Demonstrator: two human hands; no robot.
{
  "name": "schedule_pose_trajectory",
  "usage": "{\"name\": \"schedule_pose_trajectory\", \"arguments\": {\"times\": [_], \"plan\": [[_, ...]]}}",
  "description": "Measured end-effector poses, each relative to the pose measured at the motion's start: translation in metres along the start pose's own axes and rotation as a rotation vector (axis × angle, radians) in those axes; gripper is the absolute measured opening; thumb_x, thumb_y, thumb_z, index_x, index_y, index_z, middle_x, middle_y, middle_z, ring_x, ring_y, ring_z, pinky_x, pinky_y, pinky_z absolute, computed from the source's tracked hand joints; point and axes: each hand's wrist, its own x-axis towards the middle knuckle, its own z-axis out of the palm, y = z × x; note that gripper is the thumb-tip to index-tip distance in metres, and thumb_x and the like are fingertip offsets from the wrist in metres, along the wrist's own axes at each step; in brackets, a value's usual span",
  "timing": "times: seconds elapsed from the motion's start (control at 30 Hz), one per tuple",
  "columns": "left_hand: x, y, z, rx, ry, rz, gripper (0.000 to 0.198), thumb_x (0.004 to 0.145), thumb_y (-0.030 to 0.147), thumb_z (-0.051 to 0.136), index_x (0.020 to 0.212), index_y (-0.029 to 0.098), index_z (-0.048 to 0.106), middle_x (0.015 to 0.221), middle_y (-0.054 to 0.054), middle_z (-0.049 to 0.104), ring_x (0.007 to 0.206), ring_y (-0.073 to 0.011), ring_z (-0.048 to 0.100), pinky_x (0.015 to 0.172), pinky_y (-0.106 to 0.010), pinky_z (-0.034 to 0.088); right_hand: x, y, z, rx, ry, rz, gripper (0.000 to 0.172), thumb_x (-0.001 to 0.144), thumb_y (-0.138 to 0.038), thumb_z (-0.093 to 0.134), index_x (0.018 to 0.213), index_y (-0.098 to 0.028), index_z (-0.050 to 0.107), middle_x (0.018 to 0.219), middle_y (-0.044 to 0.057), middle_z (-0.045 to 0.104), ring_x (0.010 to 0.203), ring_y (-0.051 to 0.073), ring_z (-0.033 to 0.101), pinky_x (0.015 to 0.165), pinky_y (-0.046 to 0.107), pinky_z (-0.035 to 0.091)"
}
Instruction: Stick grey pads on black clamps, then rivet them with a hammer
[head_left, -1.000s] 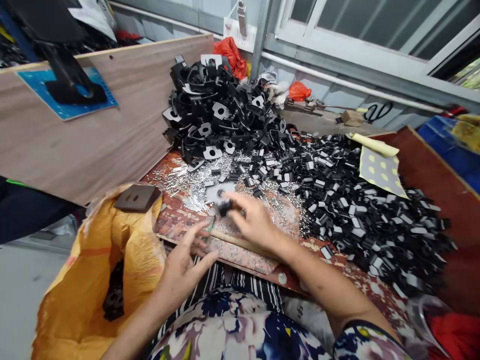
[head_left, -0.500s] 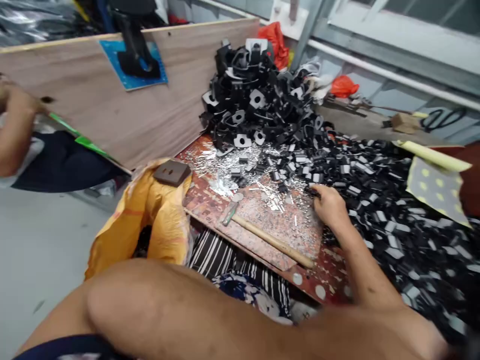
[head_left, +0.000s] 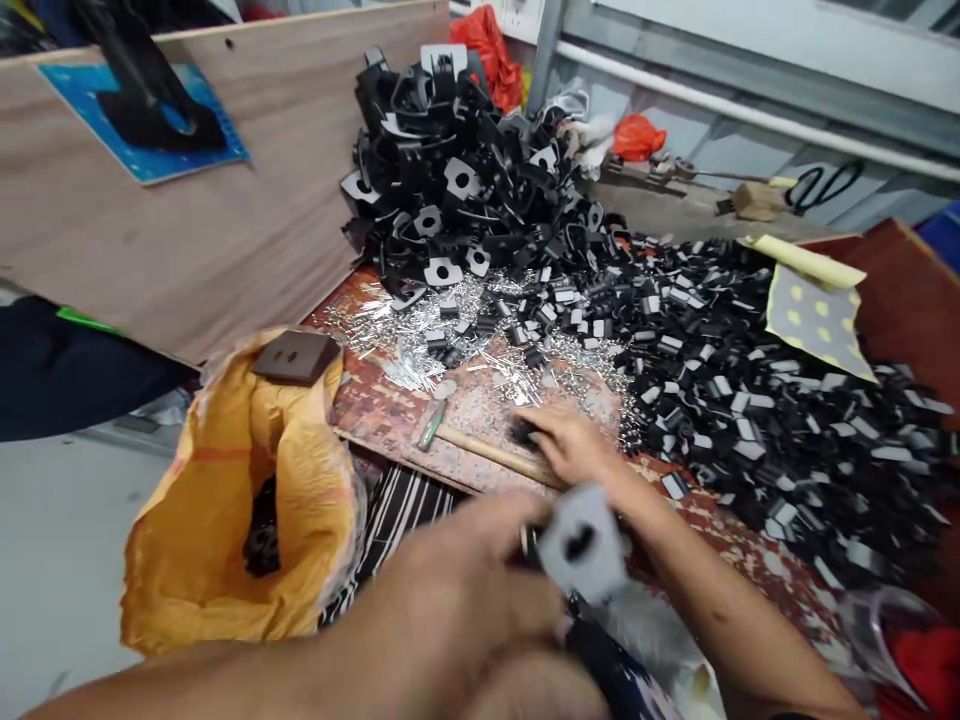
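My left hand [head_left: 480, 590], blurred by motion, is closed on a black plastic part with a flat grey face and a hole [head_left: 583, 545], close to the camera. Over the work board my right hand [head_left: 576, 442] pinches a small black piece [head_left: 523, 430], partly hidden by the fingers. Just below that hand lies the wooden handle of a hammer [head_left: 491, 450], its green-sided head to the left. Loose metal pins [head_left: 412, 345] are scattered on the board beyond the hammer.
Larger black parts [head_left: 450, 190] are heaped at the back. Small black pieces [head_left: 720, 380] spread over the right side. An open yellow sack [head_left: 202, 510] stands at left, a brown block [head_left: 296, 357] on its rim. A wooden panel [head_left: 277, 150] borders the bench.
My right hand has moved left from the pile of small pieces to above the hammer handle. My left hand has come up from the lower right with the holed part. The camera view has shifted.
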Motion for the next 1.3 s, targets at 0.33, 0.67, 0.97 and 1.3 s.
{"name": "schedule_pose_trajectory", "arguments": {"times": [0.33,0.67,0.97,1.3], "plan": [[-0.032,-0.080,-0.089,0.081,0.526,-0.129,0.043,0.078,0.060,0.080,0.069,0.019,0.074,0.124,-0.010,0.061,0.118,-0.0301,0.055,0.098,-0.036,0.053,-0.010,-0.023,0.010,-0.176,0.006,-0.036,0.027,0.100,-0.009,0.053,0.117,-0.019,0.072,0.101,0.008,0.073,0.094,0.022,0.064,0.084,0.038,0.056],[0.009,-0.081,-0.043,-0.298,0.242,-0.131,0.026,0.075,0.042,0.089,0.084,0.019,0.081,0.110,-0.007,0.055,0.090,-0.0176,0.050,0.069,-0.028,0.060,0.006,-0.038,0.022,0.113,0.308,0.120,0.031,0.093,-0.009,0.055,0.109,-0.023,0.078,0.098,0.006,0.077,0.092,0.021,0.068,0.085,0.039,0.055],[0.025,-0.067,-0.011,-0.353,0.097,-0.071,0.027,0.078,0.042,0.087,0.086,0.017,0.082,0.107,-0.009,0.061,0.092,-0.0188,0.058,0.072,-0.027,0.060,-0.038,-0.090,0.031,0.243,0.474,0.151,0.034,0.095,-0.014,0.056,0.111,-0.034,0.079,0.093,0.000,0.080,0.093,0.023,0.073,0.119,0.065,0.034],[0.017,-0.077,-0.012,-0.215,-0.051,-0.199,0.021,0.077,0.038,0.088,0.083,0.018,0.085,0.108,-0.010,0.061,0.087,-0.0196,0.058,0.060,-0.026,0.061,-0.085,-0.107,0.042,0.291,0.550,0.220,0.038,0.097,-0.016,0.055,0.121,-0.036,0.075,0.094,0.000,0.078,0.091,0.020,0.072,0.117,0.054,0.041]]}}
